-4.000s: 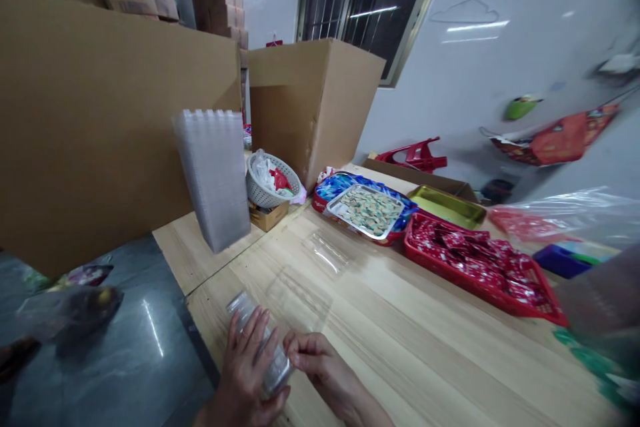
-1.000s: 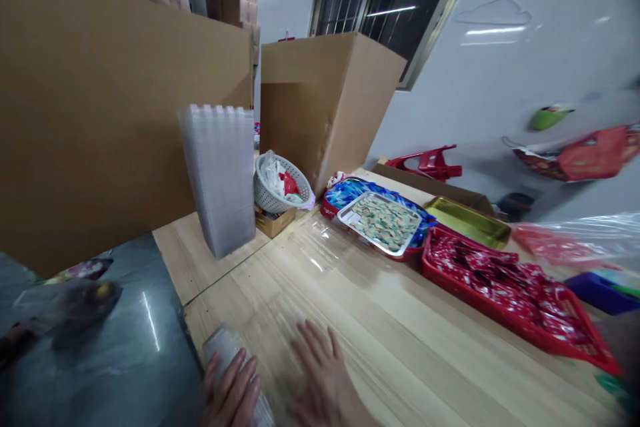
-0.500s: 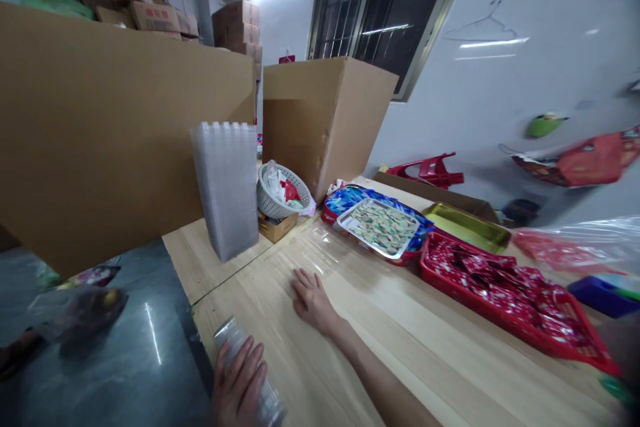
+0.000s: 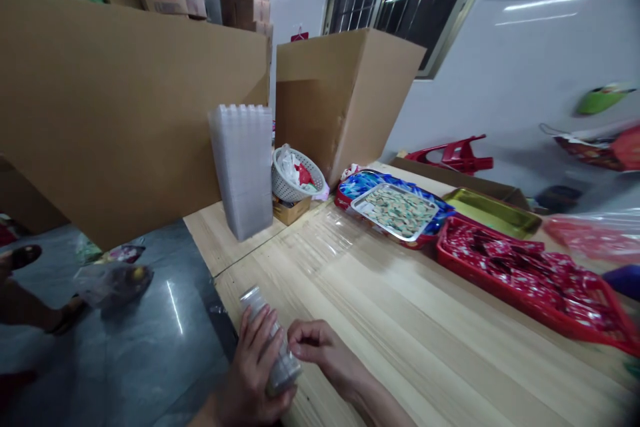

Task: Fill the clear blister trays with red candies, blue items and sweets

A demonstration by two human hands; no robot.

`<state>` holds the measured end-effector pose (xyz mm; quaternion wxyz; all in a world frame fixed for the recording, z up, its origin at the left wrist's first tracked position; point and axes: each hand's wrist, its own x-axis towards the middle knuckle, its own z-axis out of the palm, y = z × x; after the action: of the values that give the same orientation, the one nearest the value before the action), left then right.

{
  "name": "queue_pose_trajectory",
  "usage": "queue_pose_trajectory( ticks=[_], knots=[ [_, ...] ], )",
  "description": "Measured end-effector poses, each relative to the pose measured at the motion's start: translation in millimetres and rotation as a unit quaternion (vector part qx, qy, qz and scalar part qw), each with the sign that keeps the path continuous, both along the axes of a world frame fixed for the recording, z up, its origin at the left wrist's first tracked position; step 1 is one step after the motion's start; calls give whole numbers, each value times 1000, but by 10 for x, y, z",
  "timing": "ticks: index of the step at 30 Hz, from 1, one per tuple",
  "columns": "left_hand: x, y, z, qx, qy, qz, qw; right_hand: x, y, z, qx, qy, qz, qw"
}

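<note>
Near the table's front left edge, my left hand is wrapped over a long, narrow bundle of clear plastic. The bundle looks like a stack of thin transparent pieces; their exact kind is hard to make out. Against its right side is my right hand, with fingers curled and thumb and forefinger pinched together. Whatever lies in that pinch is too small to tell. Farther up the table lies a flat clear plastic piece. A tall stack of clear plastic trays stands upright at the back left.
To the right are a metal tray of small packets, a red basket of red sachets and a gold tray. A grey basket stands before a large cardboard box. At left, a person's feet show on the floor.
My right hand has moved from lying spread on the table toward me to the bundle, and its fingers have curled. My left hand keeps hold of the bundle. The camera view has shifted.
</note>
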<state>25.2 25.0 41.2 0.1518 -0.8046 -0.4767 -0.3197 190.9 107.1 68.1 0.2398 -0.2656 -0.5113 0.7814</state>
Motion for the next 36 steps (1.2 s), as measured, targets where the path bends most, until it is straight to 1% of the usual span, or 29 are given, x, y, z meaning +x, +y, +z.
queue_pose_trajectory(
  ticks=[5, 8, 10, 13, 15, 17, 20, 23, 25, 26, 27, 28, 30, 31, 32, 34, 36],
  knots=[
    [10, -7, 22, -2, 9, -3, 1000, -31, -33, -64, 5, 4, -19, 1000],
    [10, -4, -21, 10, 6, -2, 1000, -9, -36, -65, 13, -18, -40, 999],
    [-2, -3, -74, 24, -5, 0, 1000, 43, 29, -51, 23, -34, -59, 997],
    [-33, -6, -160, 41, -27, 7, 999, 138, 251, -50, 47, -55, -106, 992],
    [-48, -3, -207, 49, -32, 10, 998, 152, 455, -92, 45, -71, -132, 988],
    [-44, 9, -249, 61, -16, 0, 998, 99, 666, -171, 50, -106, -151, 982],
    [7, 41, -325, 87, 34, -20, 995, -48, 918, -308, 97, -168, -191, 962],
    [86, 62, -415, 116, 48, -14, 992, -124, 998, -377, 152, -188, -254, 937],
    [131, 63, -454, 124, 33, -5, 992, -90, 914, -355, 192, -193, -279, 921],
    [148, 61, -458, 123, 27, -6, 992, -50, 832, -324, 208, -193, -266, 921],
    [163, 58, -451, 118, 24, -10, 993, 1, 726, -282, 215, -185, -234, 930],
    [177, 53, -430, 110, 23, -15, 994, 60, 604, -232, 212, -166, -187, 945],
    [208, 42, -356, 92, 17, -20, 995, 183, 343, -127, 174, -103, -80, 976],
    [228, 36, -306, 84, 9, -20, 996, 241, 220, -81, 147, -69, -39, 986],
    [250, 30, -252, 76, 1, -18, 997, 293, 112, -43, 123, -43, -14, 991],
    [302, 20, -149, 58, -12, -18, 998, 374, -50, -2, 89, -22, -3, 996],
    [356, 18, -76, 43, -18, -27, 999, 426, -138, -3, 56, -19, -19, 998]
  ],
)
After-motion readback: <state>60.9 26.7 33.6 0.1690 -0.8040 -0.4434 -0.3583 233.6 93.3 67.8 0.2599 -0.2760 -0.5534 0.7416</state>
